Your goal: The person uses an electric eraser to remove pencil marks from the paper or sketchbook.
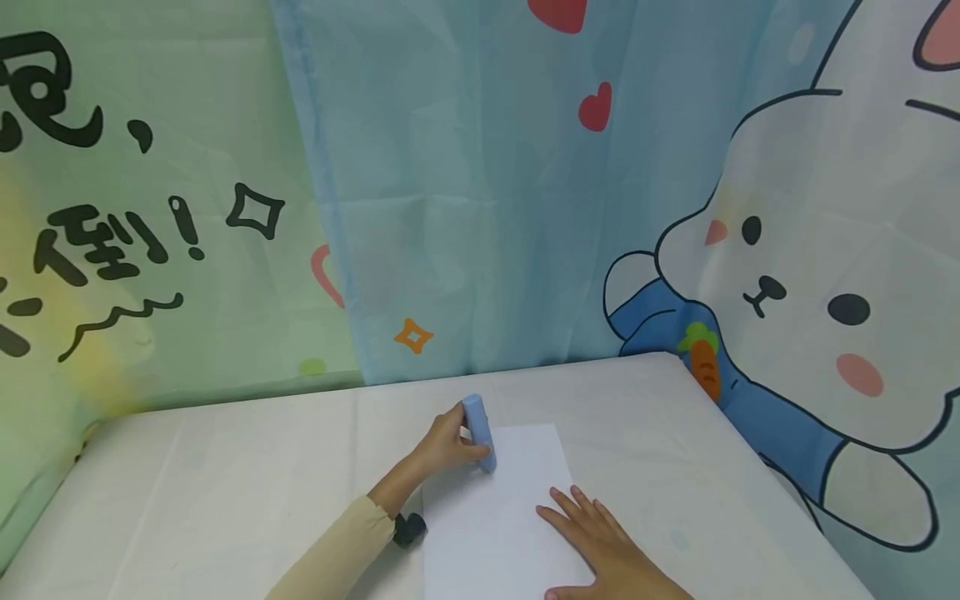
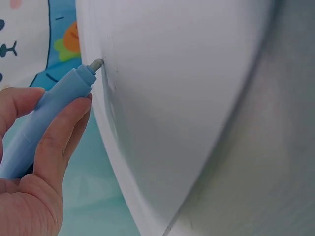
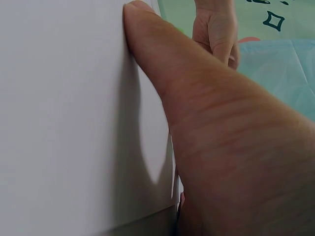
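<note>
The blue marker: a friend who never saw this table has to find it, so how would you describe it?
On the white table, find the white paper sheet near the front edge. At its far left corner the left hand grips a chunky light-blue marker, its grey tip on the sheet; nothing else there is blue.

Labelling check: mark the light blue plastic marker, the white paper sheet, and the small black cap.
light blue plastic marker (image 1: 478, 429), head view, mid-barrel above the fingers
white paper sheet (image 1: 491, 521), head view, bare middle area
small black cap (image 1: 409, 529), head view, centre, beside the sheet's left edge
</note>
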`<state>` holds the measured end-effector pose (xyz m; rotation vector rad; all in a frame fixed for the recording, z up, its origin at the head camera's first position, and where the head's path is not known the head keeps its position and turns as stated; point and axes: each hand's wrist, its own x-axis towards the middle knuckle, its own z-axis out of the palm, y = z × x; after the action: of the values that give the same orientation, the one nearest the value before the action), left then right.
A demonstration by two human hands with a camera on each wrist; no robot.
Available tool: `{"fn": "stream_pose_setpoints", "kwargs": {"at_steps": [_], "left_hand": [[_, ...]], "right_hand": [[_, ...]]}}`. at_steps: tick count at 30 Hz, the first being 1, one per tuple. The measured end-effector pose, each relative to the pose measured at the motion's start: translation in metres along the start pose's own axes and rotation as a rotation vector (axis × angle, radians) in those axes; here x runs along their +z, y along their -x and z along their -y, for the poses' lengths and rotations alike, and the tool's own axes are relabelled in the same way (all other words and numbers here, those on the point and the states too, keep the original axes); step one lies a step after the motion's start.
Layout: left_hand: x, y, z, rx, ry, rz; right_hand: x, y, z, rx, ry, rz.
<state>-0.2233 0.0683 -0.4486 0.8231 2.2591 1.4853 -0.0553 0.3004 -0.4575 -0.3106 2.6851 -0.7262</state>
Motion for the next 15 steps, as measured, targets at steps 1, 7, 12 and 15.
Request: {"fn": "stream_pose_setpoints", "kwargs": {"at_steps": [1,7,12,15], "left_hand": [[0.0001,0.0002,-0.0004,-0.001,0.0,0.0],[-0.0011,-0.0006,-0.001,0.004,-0.002,-0.009],[-0.0019,-0.0032,-0.0003,0.004,-0.012,-0.023],[-0.0016,-0.0038,-0.0003,0.006,-0.014,-0.027]], "right_hand": [[-0.0003,0.0002,0.0001,0.004,0.004,-0.002],[-0.0013,0.0012,0.0002,-0.001,0.009,-0.005],[-0.0006,0.0013,0.0,-0.001,0.013,-0.002],[-0.0002,0.0003,0.0004,0.01,0.017,0.0]]}}
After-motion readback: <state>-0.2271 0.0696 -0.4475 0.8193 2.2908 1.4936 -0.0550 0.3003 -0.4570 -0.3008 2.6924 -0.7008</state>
